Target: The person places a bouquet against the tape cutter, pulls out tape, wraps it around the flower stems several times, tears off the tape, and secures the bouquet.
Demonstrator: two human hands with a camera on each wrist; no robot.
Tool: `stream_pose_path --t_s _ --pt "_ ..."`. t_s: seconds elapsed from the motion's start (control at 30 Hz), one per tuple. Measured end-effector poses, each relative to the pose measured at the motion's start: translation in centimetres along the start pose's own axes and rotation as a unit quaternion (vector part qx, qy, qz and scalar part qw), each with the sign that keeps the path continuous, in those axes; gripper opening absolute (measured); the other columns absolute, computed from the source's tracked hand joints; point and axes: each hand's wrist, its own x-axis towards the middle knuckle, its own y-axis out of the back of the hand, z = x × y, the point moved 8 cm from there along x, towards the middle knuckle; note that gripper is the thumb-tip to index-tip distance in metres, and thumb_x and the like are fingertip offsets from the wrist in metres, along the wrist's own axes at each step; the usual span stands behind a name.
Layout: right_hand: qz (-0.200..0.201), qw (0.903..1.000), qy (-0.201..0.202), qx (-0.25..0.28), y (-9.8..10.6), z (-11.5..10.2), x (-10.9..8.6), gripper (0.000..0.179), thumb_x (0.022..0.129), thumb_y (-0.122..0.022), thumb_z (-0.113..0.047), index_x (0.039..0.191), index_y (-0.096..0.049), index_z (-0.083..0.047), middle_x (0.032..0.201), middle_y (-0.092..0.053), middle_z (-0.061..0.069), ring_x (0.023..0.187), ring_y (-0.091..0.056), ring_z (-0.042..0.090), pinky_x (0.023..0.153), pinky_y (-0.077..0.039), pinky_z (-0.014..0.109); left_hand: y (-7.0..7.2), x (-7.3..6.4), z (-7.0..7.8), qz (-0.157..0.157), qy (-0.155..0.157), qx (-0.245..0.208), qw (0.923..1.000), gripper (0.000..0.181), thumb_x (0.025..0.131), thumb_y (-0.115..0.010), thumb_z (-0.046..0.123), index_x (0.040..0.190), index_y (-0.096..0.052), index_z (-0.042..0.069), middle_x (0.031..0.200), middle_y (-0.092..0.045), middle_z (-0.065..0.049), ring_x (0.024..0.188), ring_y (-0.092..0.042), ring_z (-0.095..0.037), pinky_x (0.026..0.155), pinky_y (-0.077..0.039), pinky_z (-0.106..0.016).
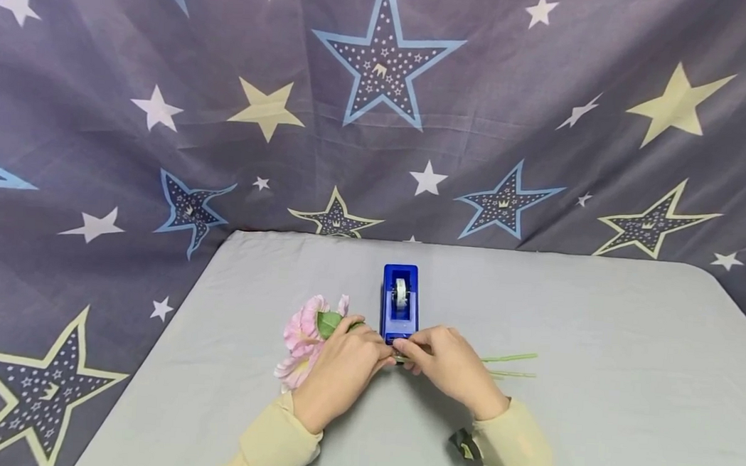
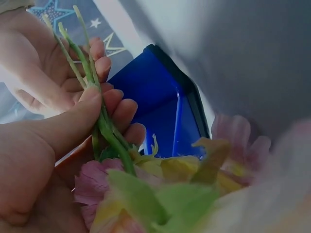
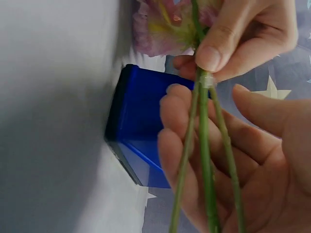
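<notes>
Artificial pink flowers lie at the left, their green stems running rightward under both hands. My left hand pinches the stems between thumb and fingers, just below the blossoms. In the right wrist view, a bit of clear tape sits on the stems beside the left thumb. My right hand is cupped behind the three stems, fingers loosely bent against them and thumb standing apart. Right beyond the hands is a blue tape dispenser holding a roll of clear tape.
A grey cloth covers the table. Behind it and along the left hangs a dark curtain printed with stars. A small dark object shows beside the right sleeve.
</notes>
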Motion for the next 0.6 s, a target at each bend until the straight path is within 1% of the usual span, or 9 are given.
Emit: stream_pose_path --t_s 0.2,0.3,0.47,0.6 --pt "0.058 0.9971 -0.022 -0.042 0.21 0.11 0.08 0.031 0.096 -0.065 -0.033 0.068 -0.074 -0.02 0.056 -0.064 -0.011 0.054 -0.057 0.001 0.058 -0.048 0.025 0.11 -0.16 0.1 0.015 -0.004 0.0 0.9999 0.013 0.091 -0.068 0.03 0.088 -0.077 0.021 0.088 -0.074 0.01 0.09 -0.069 -0.011 0.106 -0.041 -0.038" --pt "0.081 0.9944 -0.03 -0.06 0.28 0.09 0.08 0.029 0.093 -0.069 -0.032 0.066 -0.074 -0.023 0.053 -0.062 -0.014 0.053 -0.054 -0.001 0.057 -0.046 0.025 0.07 -0.19 0.12 0.017 -0.002 -0.001 0.9999 0.014 0.091 -0.068 0.03 0.09 -0.078 0.02 0.088 -0.074 0.01 0.09 -0.068 -0.011 0.106 -0.041 -0.038" --pt "0.092 0.9926 -0.039 -0.069 0.26 0.16 0.13 0.029 0.091 -0.072 -0.03 0.063 -0.073 -0.024 0.051 -0.06 -0.015 0.052 -0.053 -0.001 0.055 -0.044 0.024 0.01 -0.14 0.12 0.016 0.002 0.002 0.9999 0.015 0.092 -0.067 0.031 0.089 -0.078 0.02 0.087 -0.074 0.009 0.09 -0.068 -0.013 0.106 -0.041 -0.038" --pt "0.093 0.9921 -0.036 -0.077 0.3 0.05 0.1 0.029 0.09 -0.072 -0.03 0.062 -0.073 -0.023 0.051 -0.06 -0.015 0.052 -0.053 -0.001 0.056 -0.044 0.024 -0.01 -0.1 0.13 0.016 0.002 0.004 0.9999 0.016 0.092 -0.067 0.032 0.09 -0.078 0.02 0.087 -0.074 0.009 0.09 -0.067 -0.014 0.106 -0.041 -0.038"
